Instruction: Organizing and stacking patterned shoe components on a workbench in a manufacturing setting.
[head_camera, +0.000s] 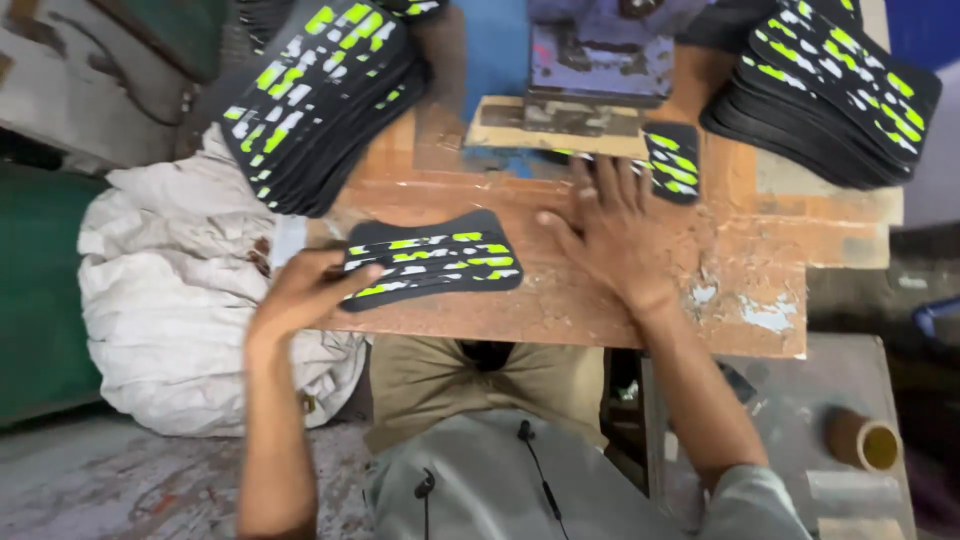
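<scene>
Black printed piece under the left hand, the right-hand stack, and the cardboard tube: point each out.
Black printed piece (435, 258), head view, its middle.
Right-hand stack (830, 85), head view, top sheet.
Cardboard tube (862, 440), head view, its side.

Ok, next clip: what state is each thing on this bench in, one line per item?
Left hand: fingers gripping the left end of the small stack.
Small stack of black printed pieces: flat on the bench, print up.
Right hand: open, palm down on the wooden bench.
Single printed piece: flat, partly under the block.
Left pile: tall, leaning.
Right pile: fanned.
Cardboard tube: lying on its side.
</scene>
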